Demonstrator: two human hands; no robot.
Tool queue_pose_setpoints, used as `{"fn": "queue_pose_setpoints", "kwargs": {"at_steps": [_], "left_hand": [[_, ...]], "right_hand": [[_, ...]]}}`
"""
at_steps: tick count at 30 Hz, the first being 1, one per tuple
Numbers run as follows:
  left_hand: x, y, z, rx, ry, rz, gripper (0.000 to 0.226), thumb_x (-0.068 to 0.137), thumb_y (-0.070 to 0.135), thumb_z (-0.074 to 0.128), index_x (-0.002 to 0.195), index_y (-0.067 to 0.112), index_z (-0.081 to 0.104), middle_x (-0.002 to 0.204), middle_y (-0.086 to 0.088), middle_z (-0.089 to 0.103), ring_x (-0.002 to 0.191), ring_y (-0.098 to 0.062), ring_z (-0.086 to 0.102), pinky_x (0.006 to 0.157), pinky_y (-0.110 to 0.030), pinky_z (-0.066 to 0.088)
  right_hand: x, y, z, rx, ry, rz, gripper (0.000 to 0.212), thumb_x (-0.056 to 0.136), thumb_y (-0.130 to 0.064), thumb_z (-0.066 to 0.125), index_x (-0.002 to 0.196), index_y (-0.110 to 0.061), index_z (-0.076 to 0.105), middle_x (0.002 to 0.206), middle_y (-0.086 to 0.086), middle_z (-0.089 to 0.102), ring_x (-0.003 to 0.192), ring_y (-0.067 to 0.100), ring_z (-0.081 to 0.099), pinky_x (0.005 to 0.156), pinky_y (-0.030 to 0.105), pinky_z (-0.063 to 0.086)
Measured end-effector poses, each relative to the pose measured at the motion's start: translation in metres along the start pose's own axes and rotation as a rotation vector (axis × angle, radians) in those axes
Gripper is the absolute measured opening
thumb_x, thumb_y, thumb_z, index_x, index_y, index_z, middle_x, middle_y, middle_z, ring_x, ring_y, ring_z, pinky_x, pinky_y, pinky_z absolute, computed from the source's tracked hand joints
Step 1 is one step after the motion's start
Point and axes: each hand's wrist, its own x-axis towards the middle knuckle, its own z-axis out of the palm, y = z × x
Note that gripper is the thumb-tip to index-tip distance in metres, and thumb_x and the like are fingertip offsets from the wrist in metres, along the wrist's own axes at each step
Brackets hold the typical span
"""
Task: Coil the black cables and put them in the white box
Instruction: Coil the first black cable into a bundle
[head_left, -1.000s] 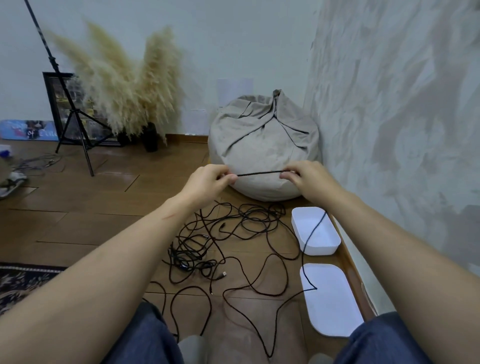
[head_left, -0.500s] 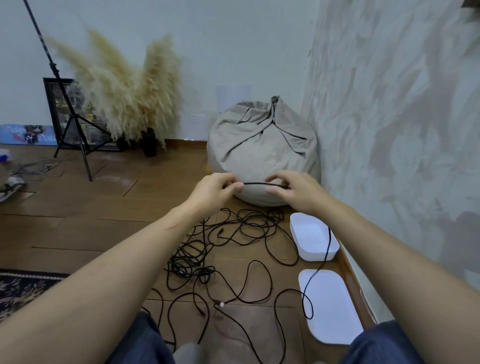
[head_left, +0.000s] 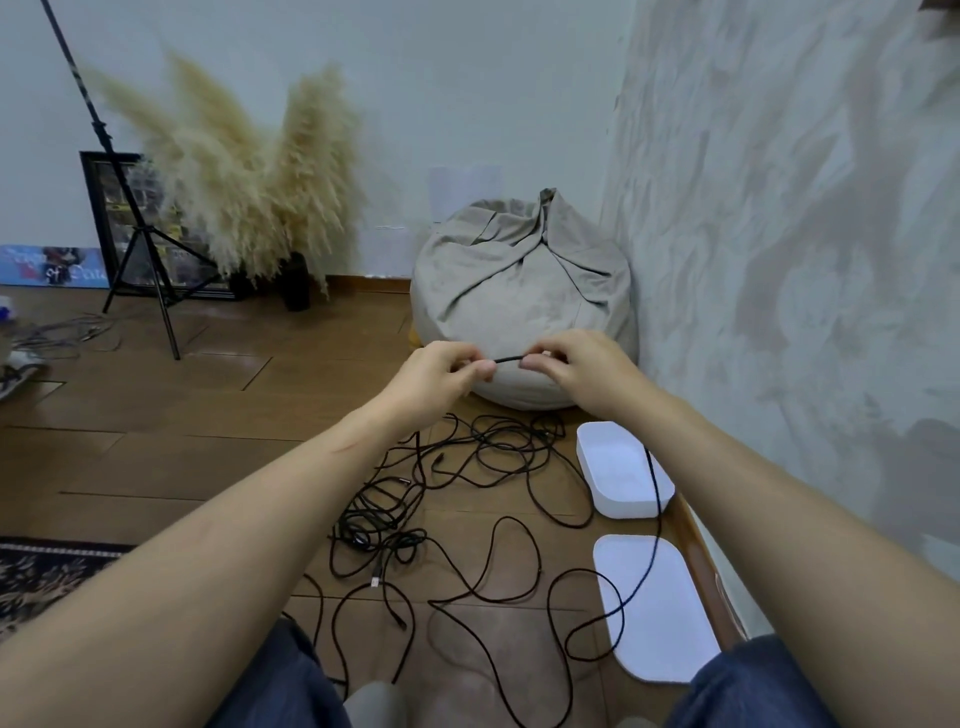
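In the head view your left hand (head_left: 436, 374) and right hand (head_left: 576, 371) have drawn close together, each pinching the black cable (head_left: 509, 358), so the span between them has shortened, probably a first loop starting. The rest sprawls tangled on the floor (head_left: 208, 415) beside the white box (head_left: 618, 478)

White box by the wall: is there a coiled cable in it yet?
No, the open white plastic box shows a bare inside; only a loose strand of thin black cable crosses its right rim.
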Motion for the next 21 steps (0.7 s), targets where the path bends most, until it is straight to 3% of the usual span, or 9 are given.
{"fn": "queue_pose_setpoints", "kwargs": {"at_steps": [1, 4, 6, 8, 10, 13, 17, 19, 21], "left_hand": [[-0.001, -0.006, -0.001, -0.009, 0.010, -0.030, 0.026, 0.103, 0.040, 0.055, 0.089, 0.026, 0.072, 0.065, 0.003, 0.056, 0.060, -0.011, 0.047, 0.060, -0.031, 0.040], [-0.004, -0.018, -0.003, -0.026, 0.025, -0.094, 0.025, 0.103, 0.040, 0.055, 0.088, 0.029, 0.072, 0.064, 0.007, 0.057, 0.059, -0.010, 0.049, 0.062, -0.031, 0.043], [-0.003, -0.009, 0.003, -0.033, 0.020, -0.063, 0.025, 0.103, 0.039, 0.055, 0.090, 0.027, 0.072, 0.066, 0.007, 0.058, 0.061, -0.008, 0.050, 0.062, -0.030, 0.043], [-0.001, 0.006, 0.010, -0.048, 0.002, -0.014, 0.025, 0.103, 0.039, 0.056, 0.090, 0.026, 0.072, 0.067, 0.005, 0.059, 0.062, -0.010, 0.050, 0.061, -0.030, 0.040], [0.001, 0.009, 0.011, -0.055, -0.006, -0.003, 0.024, 0.103, 0.039, 0.056, 0.090, 0.026, 0.072, 0.068, 0.000, 0.059, 0.063, -0.012, 0.050, 0.060, -0.031, 0.040], [-0.002, -0.008, 0.004, -0.046, 0.015, -0.076, 0.026, 0.104, 0.038, 0.054, 0.092, 0.025, 0.072, 0.074, -0.003, 0.064, 0.068, -0.014, 0.055, 0.066, -0.035, 0.047], [-0.001, -0.010, 0.009, -0.103, -0.003, -0.086, 0.026, 0.104, 0.038, 0.053, 0.094, 0.025, 0.072, 0.070, 0.003, 0.060, 0.066, -0.011, 0.054, 0.065, -0.029, 0.045], [0.001, -0.001, 0.014, -0.120, -0.027, -0.058, 0.025, 0.103, 0.040, 0.054, 0.092, 0.025, 0.072, 0.068, 0.003, 0.059, 0.063, -0.010, 0.052, 0.061, -0.026, 0.042], [0.002, 0.000, 0.012, -0.113, -0.022, -0.058, 0.026, 0.104, 0.039, 0.055, 0.092, 0.025, 0.072, 0.068, 0.004, 0.058, 0.062, -0.009, 0.051, 0.060, -0.025, 0.041]], "right_hand": [[-0.002, 0.004, -0.004, -0.017, 0.039, 0.034, 0.022, 0.099, -0.034, 0.060, 0.107, -0.022, 0.076, 0.088, -0.010, 0.066, 0.084, 0.010, 0.054, 0.062, 0.014, 0.033], [-0.012, 0.017, -0.010, -0.057, 0.074, 0.104, 0.022, 0.099, -0.035, 0.058, 0.107, -0.023, 0.075, 0.099, -0.004, 0.071, 0.094, 0.019, 0.061, 0.072, 0.032, 0.042], [-0.012, 0.011, -0.007, -0.034, 0.001, 0.083, 0.023, 0.098, -0.041, 0.059, 0.109, -0.027, 0.073, 0.101, -0.006, 0.071, 0.095, 0.016, 0.060, 0.072, 0.031, 0.041], [-0.008, 0.001, 0.001, -0.002, -0.063, 0.021, 0.023, 0.098, -0.043, 0.058, 0.108, -0.028, 0.073, 0.093, -0.009, 0.068, 0.087, 0.011, 0.057, 0.064, 0.022, 0.035], [-0.004, -0.001, 0.001, 0.005, -0.014, 0.022, 0.021, 0.099, -0.039, 0.057, 0.102, -0.027, 0.074, 0.079, -0.012, 0.062, 0.078, 0.010, 0.054, 0.059, 0.017, 0.031], [-0.009, 0.019, -0.007, -0.025, 0.111, 0.148, 0.022, 0.101, -0.035, 0.054, 0.094, -0.025, 0.072, 0.067, -0.013, 0.056, 0.069, 0.013, 0.052, 0.057, 0.027, 0.034], [-0.013, 0.013, 0.001, -0.008, -0.009, 0.086, 0.023, 0.098, -0.042, 0.057, 0.113, -0.031, 0.069, 0.099, -0.008, 0.071, 0.093, 0.016, 0.062, 0.077, 0.035, 0.048], [-0.006, -0.001, 0.010, 0.011, -0.079, 0.010, 0.021, 0.099, -0.039, 0.057, 0.114, -0.031, 0.070, 0.104, -0.007, 0.072, 0.097, 0.014, 0.062, 0.076, 0.033, 0.045], [0.001, -0.004, 0.010, -0.018, -0.029, 0.023, 0.019, 0.100, -0.034, 0.055, 0.107, -0.029, 0.072, 0.100, -0.005, 0.072, 0.095, 0.017, 0.062, 0.072, 0.032, 0.040]]}}
